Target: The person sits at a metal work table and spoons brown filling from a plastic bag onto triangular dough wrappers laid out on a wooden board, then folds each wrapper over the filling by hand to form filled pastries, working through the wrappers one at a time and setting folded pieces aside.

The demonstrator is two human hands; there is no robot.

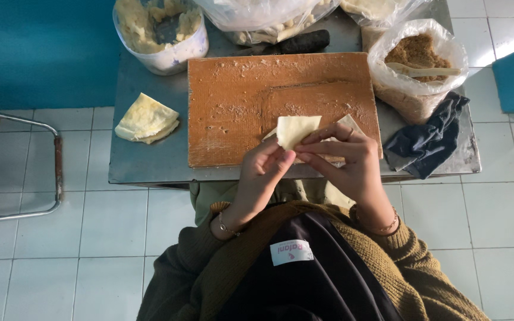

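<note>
1. Pinching a pale dough wrapper (295, 129): both hands meet at the near edge of the wooden board (239, 107). Left hand (261, 173) has its fingers curled in, with thumb and fingertips closed on the wrapper's lower left edge.
2. Right hand (345, 159) has its fingers mostly closed, with the tips pressed on the wrapper's lower right side. A corner of the wrapper shows behind its knuckles.
3. Wrapper is folded, with its upper part sticking up past the fingertips, over the board's near right area.
4. Board lies on a grey metal table (150, 160). Its near edge runs close to the table's near edge, and both wrists hang past it. Left and middle of the board are bare apart from flour smears.
5. Left of the board: a stack of folded wrappers (147, 119) on the table, well apart from the hands.
6. Far left: a tub of pale filling (160, 32), touching the board's far corner.
7. Right: a clear bag of brown crumbs (414, 71) with a spoon (423, 71) in it, just beside the board's right edge. A dark cloth (429, 139) lies near the right hand.
8. Far edge: clear plastic bags (269, 18) and a dark object (301, 41), kind unclear.
</note>
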